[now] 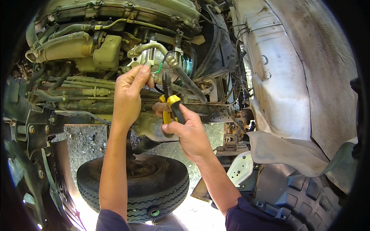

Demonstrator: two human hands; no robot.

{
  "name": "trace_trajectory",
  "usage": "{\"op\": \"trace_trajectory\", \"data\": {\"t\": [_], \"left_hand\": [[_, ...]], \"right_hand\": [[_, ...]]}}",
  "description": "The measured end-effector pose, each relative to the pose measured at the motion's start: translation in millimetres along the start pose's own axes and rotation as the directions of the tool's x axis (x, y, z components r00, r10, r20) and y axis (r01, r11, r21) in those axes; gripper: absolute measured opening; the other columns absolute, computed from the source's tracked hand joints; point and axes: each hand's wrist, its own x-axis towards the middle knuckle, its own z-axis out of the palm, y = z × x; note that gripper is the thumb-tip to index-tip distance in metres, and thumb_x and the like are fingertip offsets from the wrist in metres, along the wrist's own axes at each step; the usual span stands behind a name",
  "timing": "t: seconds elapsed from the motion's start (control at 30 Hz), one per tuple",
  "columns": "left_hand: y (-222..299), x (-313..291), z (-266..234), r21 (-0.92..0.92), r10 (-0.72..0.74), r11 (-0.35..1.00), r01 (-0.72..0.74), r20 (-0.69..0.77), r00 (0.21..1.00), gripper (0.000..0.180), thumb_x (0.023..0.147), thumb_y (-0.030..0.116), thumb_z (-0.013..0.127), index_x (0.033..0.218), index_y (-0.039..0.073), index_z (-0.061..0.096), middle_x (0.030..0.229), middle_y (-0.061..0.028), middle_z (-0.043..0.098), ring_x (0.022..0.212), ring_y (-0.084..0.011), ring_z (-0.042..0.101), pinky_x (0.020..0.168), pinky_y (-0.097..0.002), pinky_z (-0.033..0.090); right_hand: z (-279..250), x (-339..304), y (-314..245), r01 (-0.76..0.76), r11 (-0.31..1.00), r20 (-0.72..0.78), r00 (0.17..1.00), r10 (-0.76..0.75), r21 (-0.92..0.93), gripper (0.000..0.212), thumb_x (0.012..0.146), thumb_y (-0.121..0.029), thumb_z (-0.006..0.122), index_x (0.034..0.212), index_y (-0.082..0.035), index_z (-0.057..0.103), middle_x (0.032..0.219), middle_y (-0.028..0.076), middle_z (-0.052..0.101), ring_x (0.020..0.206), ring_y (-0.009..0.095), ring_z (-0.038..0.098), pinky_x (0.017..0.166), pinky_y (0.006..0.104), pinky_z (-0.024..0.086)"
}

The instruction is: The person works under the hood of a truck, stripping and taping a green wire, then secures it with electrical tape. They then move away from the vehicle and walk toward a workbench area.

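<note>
In front of a silver, pulley-driven unit (135, 61) in the vehicle's engine area, my left hand (130, 85) is closed in a pinch. A thin green wire (160, 67) runs to its fingertips and joins a black lead above; the tip between the fingers is hidden. My right hand (192, 134) grips pliers (174, 101) with yellow and black handles. Their dark jaws point up, just right of and below the green wire. I cannot tell whether the jaws touch anything. A thick metal pipe and hose (185, 80) pass behind the jaws.
A frame rail (216, 112) crosses below my hands, with a tyre (131, 192) under it. Coolant pipework (65, 47) lies at upper left, a dark fan shroud (219, 50) to the right. A pale metal panel (283, 81) and a rubber flap (289, 152) fill the right side.
</note>
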Motion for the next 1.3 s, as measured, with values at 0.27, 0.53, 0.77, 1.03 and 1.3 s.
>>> {"op": "trace_trajectory", "data": {"t": [0.27, 0.53, 0.77, 1.03, 1.3], "left_hand": [[9, -19, 10, 0.036, -0.048, 0.999, 0.04, 0.255, 0.966, 0.025, 0.106, 0.015, 0.06, 0.093, -0.005, 0.068, 0.094, -0.0052, 0.065, 0.09, -0.0147, 0.062, 0.086, -0.0304, 0.049], [22, -19, 22, 0.374, 0.023, 0.918, -0.128, 0.274, 0.962, 0.01, 0.092, 0.002, 0.071, 0.099, -0.005, 0.071, 0.091, -0.0121, 0.066, 0.084, -0.0254, 0.065, 0.078, -0.0341, 0.051], [44, -17, 27, 0.561, -0.061, 0.812, -0.161, 0.356, 0.933, 0.015, 0.087, -0.001, 0.072, 0.102, 0.0, 0.073, 0.091, -0.0154, 0.067, 0.084, -0.036, 0.067, 0.075, -0.0449, 0.053], [57, 26, 29, 0.521, 0.075, 0.763, -0.382, 0.516, 0.854, 0.036, 0.086, -0.001, 0.072, 0.122, 0.003, 0.067, 0.108, -0.0147, 0.064, 0.095, -0.0369, 0.066, 0.082, -0.0465, 0.053], [42, 32, 40, 0.377, 0.341, 0.738, -0.559, 0.506, 0.792, 0.024, 0.088, 0.001, 0.073, 0.112, 0.002, 0.071, 0.094, -0.0148, 0.064, 0.078, -0.0317, 0.065, 0.07, -0.0393, 0.051]], "right_hand": [[-6, 12, 2, 0.235, 0.967, -0.256, 0.933, -0.252, -0.095, 0.028, 0.1, -0.02, 0.073, 0.12, 0.001, 0.07, 0.107, 0.004, 0.072, 0.097, 0.009, 0.065, 0.087, 0.0264, 0.051], [-8, 18, -1, 0.355, 0.933, -0.309, 0.882, -0.357, -0.063, 0.025, 0.099, -0.013, 0.075, 0.118, 0.002, 0.071, 0.099, 0.002, 0.072, 0.087, 0.007, 0.063, 0.083, 0.0227, 0.049], [-26, 23, -13, 0.3, 0.928, -0.282, 0.891, -0.356, -0.222, 0.023, 0.099, -0.013, 0.075, 0.115, 0.003, 0.07, 0.097, 0.002, 0.07, 0.086, 0.007, 0.061, 0.083, 0.0238, 0.049], [-52, 21, -36, 0.355, 0.623, -0.092, 0.818, -0.568, -0.697, 0.019, 0.098, -0.009, 0.075, 0.111, 0.003, 0.069, 0.101, 0.002, 0.067, 0.093, 0.008, 0.059, 0.085, 0.0253, 0.049], [-55, 19, -57, 0.409, 0.477, 0.018, 0.773, -0.634, -0.778, 0.02, 0.095, -0.009, 0.077, 0.107, 0.005, 0.07, 0.105, 0.007, 0.067, 0.094, 0.014, 0.062, 0.087, 0.0286, 0.049]]}}
